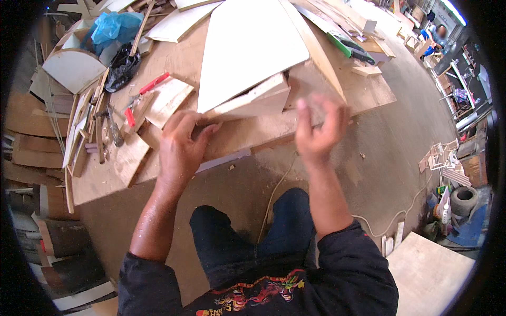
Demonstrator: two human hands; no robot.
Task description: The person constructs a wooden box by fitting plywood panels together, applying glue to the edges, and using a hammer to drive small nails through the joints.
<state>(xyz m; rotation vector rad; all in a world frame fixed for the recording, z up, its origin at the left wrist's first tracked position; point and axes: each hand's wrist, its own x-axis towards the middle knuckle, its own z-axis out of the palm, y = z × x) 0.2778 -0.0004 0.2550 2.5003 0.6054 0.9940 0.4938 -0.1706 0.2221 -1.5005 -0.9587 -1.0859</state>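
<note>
A large white-faced panel [253, 47] lies on the wooden worktable, its near edge raised over a pale wooden block [258, 97]. My left hand [180, 137] is at the left end of that block, by the panel's corner. Its fingers curl round the end and the thumb lies along the near side; the fingertips are partly hidden. Past the block's right end is my right hand [322, 124], blurred by motion. Thumb and fingers are apart there, with nothing seen between them. A long wooden strip [321, 58] runs along the panel's right edge.
Left on the table [100, 181] are a hammer [114, 126], a red-handled tool [154, 84] and board offcuts [168, 100]. A green-and-black saw-like tool [350, 48] lies at right. A cable [387, 229] crosses the floor. Another person [435, 39] is far off at right.
</note>
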